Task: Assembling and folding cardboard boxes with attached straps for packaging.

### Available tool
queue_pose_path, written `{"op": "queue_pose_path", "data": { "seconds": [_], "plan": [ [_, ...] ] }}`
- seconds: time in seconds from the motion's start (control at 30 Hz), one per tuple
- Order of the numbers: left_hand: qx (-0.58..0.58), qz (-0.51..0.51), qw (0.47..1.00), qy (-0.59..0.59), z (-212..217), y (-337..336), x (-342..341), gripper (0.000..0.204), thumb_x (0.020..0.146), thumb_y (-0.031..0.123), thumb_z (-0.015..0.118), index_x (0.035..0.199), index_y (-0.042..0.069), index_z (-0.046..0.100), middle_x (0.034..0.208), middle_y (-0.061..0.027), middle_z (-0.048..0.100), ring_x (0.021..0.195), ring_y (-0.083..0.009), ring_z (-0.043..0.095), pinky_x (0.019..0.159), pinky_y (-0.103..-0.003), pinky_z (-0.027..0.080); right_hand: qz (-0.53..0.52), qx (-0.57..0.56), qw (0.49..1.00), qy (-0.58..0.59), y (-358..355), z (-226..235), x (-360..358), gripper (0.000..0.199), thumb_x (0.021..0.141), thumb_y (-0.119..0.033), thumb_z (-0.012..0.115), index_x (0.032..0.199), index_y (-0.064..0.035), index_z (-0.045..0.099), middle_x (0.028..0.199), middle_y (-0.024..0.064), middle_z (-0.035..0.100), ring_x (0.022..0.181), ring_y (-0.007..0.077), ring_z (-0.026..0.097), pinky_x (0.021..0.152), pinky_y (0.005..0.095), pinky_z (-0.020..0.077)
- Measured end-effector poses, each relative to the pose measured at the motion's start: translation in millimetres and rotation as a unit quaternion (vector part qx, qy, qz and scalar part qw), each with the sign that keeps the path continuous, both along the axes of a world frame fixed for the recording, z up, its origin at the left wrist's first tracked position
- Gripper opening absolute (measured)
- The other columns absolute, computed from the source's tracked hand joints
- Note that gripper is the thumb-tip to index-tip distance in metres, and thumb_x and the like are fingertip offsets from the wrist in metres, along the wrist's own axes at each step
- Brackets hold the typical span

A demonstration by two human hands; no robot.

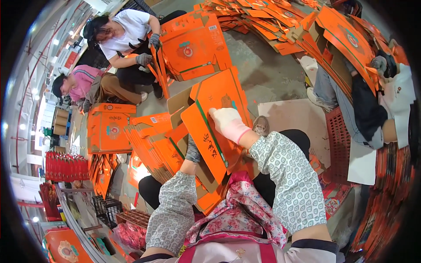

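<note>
item: orange box blank (217,127) on my lap — right hand (228,125) spread flat on it, left hand (193,151) gripping its lower edge; i judge folding barely begun, stack (151,144) waiting.

left hand (193,151): grey glove, fingers curled, gripping | right hand (228,123): pink glove, palm down, pressing flat

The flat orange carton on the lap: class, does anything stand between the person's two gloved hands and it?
No. The right hand presses flat on the orange carton, and the left hand grips its lower edge, partly tucked beneath the panel. Both already touch it.
</note>
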State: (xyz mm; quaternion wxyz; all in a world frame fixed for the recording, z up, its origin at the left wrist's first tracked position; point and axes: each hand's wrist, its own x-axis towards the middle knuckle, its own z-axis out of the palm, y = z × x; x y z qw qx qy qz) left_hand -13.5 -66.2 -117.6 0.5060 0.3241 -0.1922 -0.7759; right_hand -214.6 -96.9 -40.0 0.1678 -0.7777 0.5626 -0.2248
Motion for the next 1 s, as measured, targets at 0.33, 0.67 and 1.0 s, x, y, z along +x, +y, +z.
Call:
{"op": "queue_pose_path", "data": {
  "seconds": [0.33,0.67,1.0],
  "plan": [
    [-0.003,0.016,0.999,0.028,5,-18,10,0.039,0.094,0.03,0.043,0.125,0.006,0.043,0.116,-0.0094,0.055,0.104,-0.0239,0.055,0.087,-0.037,0.047,0.036,0.118,0.983,-0.134,-3,11,-15,0.022,0.082,-0.024,0.056,0.084,-0.0019,0.06,0.078,0.0178,0.063,0.077,0.0345,0.061,0.068,0.0427,0.0467],
    [-0.254,-0.167,0.948,-0.091,-15,-19,37,0.048,0.097,0.038,0.026,0.139,0.015,0.03,0.139,-0.0026,0.036,0.126,-0.0252,0.035,0.104,-0.038,0.029,0.061,0.189,0.958,-0.207,-3,20,-24,0.022,0.078,-0.023,0.06,0.083,-0.0022,0.065,0.081,0.0188,0.063,0.079,0.0317,0.062,0.07,0.0385,0.0476],
    [-0.087,-0.218,0.972,-0.001,-36,-73,63,0.045,0.096,0.036,0.033,0.135,0.013,0.034,0.128,-0.0041,0.044,0.115,-0.024,0.043,0.096,-0.037,0.037,0.132,0.269,0.696,-0.653,-18,67,-65,0.025,0.084,-0.006,0.054,0.106,0.0047,0.058,0.056,-0.0016,0.044,0.043,0.0053,0.035,0.04,0.0221,0.0269]
  ]
}}
